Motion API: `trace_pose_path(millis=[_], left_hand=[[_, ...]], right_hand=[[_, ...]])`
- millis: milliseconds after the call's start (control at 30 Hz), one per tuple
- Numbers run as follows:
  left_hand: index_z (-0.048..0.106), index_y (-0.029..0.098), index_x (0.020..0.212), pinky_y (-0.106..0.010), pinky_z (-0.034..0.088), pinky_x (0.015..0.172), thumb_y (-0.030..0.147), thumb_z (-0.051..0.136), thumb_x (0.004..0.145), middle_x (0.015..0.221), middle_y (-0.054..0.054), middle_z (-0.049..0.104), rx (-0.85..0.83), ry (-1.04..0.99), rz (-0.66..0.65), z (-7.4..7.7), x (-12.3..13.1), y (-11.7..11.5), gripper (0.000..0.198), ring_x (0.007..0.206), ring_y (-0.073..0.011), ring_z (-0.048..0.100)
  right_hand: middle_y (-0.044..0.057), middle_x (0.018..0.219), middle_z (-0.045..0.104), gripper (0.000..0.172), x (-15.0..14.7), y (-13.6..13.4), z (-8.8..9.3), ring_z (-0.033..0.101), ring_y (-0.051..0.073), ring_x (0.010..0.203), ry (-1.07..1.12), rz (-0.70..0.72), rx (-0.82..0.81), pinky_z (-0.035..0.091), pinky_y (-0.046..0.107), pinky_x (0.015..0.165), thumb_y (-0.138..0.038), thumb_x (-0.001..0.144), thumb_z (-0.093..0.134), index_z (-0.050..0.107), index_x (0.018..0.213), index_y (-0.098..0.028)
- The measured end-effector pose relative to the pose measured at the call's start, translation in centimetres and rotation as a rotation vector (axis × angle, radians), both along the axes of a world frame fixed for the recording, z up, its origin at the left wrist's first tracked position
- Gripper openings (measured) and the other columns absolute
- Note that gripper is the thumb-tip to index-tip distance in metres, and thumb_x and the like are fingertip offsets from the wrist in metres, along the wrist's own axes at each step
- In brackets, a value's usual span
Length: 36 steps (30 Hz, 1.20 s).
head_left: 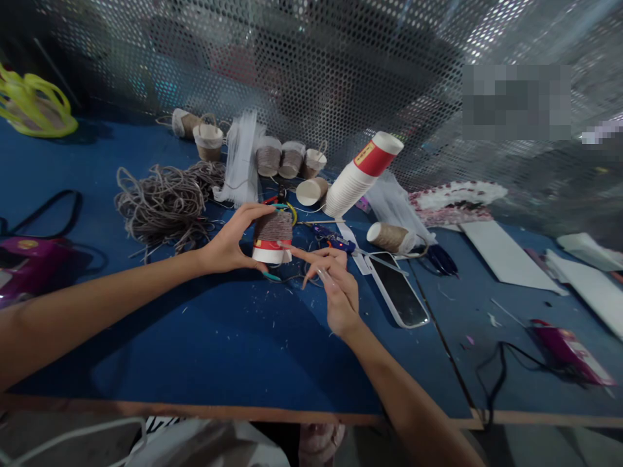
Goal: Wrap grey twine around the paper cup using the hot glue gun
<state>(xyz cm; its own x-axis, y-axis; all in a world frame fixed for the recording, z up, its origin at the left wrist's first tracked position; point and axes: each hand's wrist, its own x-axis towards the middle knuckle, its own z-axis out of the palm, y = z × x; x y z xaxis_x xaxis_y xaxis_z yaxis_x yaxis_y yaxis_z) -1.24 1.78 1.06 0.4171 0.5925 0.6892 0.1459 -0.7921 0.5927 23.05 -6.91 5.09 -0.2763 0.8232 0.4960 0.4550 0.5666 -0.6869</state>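
Observation:
My left hand (228, 243) grips a paper cup (272, 238) that stands upside down over the blue table (219, 337). The cup is red and white near its rim and wrapped with brown twine higher up. Thumb and fingers curl round its left side. My right hand (335, 285) is just right of the cup, its index finger stretched out and touching the cup's lower edge, the other fingers loosely bent with nothing visible in them.
A tangle of brown twine (165, 201) lies at left. Twine-wrapped cups (280, 157) stand at the back before a perforated metal screen. A tilted stack of paper cups (360, 174), a phone (399, 288), a glue gun (335, 241) and white sheets (506, 256) lie at right.

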Motion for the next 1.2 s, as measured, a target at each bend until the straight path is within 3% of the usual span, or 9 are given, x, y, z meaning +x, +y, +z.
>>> trace_pose_path(millis=[133, 300, 467, 633, 833, 900, 1067, 1200], left_hand=[[0.043, 0.029, 0.146, -0.053, 0.05, 0.11, 0.062, 0.085, 0.062, 0.136, -0.016, 0.051, -0.008, -0.026, -0.008, 0.0, -0.1, 0.0, 0.1, 0.13, -0.035, 0.054], [0.044, 0.029, 0.146, -0.055, 0.05, 0.108, 0.065, 0.085, 0.058, 0.135, -0.016, 0.05, -0.027, -0.052, -0.011, -0.2, -0.1, 0.1, 0.104, 0.13, -0.0363, 0.054], [0.046, 0.031, 0.145, -0.053, 0.052, 0.106, 0.063, 0.087, 0.056, 0.134, -0.014, 0.05, -0.028, -0.083, -0.009, -0.3, 0.0, 0.2, 0.103, 0.128, -0.0351, 0.055], [0.045, 0.032, 0.146, -0.049, 0.055, 0.104, 0.063, 0.087, 0.057, 0.133, -0.013, 0.049, -0.027, -0.091, -0.007, -0.3, -0.1, 0.0, 0.103, 0.128, -0.0331, 0.055], [0.045, 0.034, 0.145, -0.049, 0.056, 0.105, 0.062, 0.086, 0.059, 0.134, -0.012, 0.048, -0.029, -0.107, -0.015, -0.3, -0.2, -0.2, 0.1, 0.129, -0.0332, 0.054], [0.045, 0.034, 0.145, -0.049, 0.056, 0.106, 0.062, 0.086, 0.059, 0.134, -0.012, 0.047, -0.026, -0.109, -0.017, -0.3, -0.1, -0.2, 0.1, 0.13, -0.0336, 0.054], [0.043, 0.034, 0.146, -0.05, 0.055, 0.107, 0.062, 0.086, 0.059, 0.136, -0.012, 0.045, -0.03, -0.131, -0.031, -0.5, -0.1, 0.0, 0.101, 0.132, -0.0339, 0.053], [0.042, 0.035, 0.146, -0.052, 0.055, 0.108, 0.061, 0.087, 0.06, 0.137, -0.012, 0.044, -0.066, -0.145, -0.038, -0.8, -0.1, 0.0, 0.101, 0.134, -0.0344, 0.051]], right_hand=[[0.005, 0.08, 0.072, 0.047, 0.2, -0.2, -0.1, 0.055, 0.028, 0.103, -0.001, -0.107, 0.083, 0.044, 0.05, 0.097, -0.041, 0.101, 0.03, 0.075, 0.105, -0.028], [0.006, 0.084, 0.073, 0.047, 0.3, -0.3, -0.3, 0.054, 0.029, 0.104, 0.043, -0.025, 0.09, 0.042, 0.051, 0.096, -0.046, 0.1, 0.033, 0.075, 0.09, -0.029], [0.001, 0.103, 0.078, 0.037, -0.1, -0.1, -0.4, 0.051, 0.027, 0.106, 0.108, 0.117, -0.014, 0.039, 0.048, 0.096, -0.043, 0.101, 0.04, 0.066, 0.079, -0.029], [0.002, 0.107, 0.077, 0.039, -0.4, 0.5, -0.3, 0.059, 0.026, 0.107, 0.375, 0.09, -0.162, 0.039, 0.047, 0.101, -0.046, 0.099, 0.042, 0.065, 0.075, -0.027], [0.003, 0.079, 0.073, 0.042, -1.0, 1.0, 0.6, 0.071, 0.03, 0.109, 0.639, 0.041, -0.298, 0.043, 0.046, 0.105, -0.053, 0.093, 0.05, 0.065, 0.067, -0.025], [0.004, 0.079, 0.075, 0.044, -0.9, 1.3, 0.6, 0.072, 0.028, 0.106, 0.66, -0.026, -0.348, 0.045, 0.044, 0.1, -0.054, 0.093, 0.049, 0.061, 0.062, -0.024], [0.005, 0.081, 0.077, 0.039, 0.1, 2.1, -0.1, 0.071, 0.02, 0.085, 0.717, -0.233, -0.439, 0.045, 0.03, 0.069, -0.051, 0.09, 0.05, 0.055, 0.061, -0.024], [0.003, 0.074, 0.072, 0.038, 0.2, 2.1, 0.0, 0.069, 0.019, 0.08, 0.736, -0.223, -0.336, 0.045, 0.031, 0.071, -0.051, 0.089, 0.053, 0.056, 0.063, -0.023]])
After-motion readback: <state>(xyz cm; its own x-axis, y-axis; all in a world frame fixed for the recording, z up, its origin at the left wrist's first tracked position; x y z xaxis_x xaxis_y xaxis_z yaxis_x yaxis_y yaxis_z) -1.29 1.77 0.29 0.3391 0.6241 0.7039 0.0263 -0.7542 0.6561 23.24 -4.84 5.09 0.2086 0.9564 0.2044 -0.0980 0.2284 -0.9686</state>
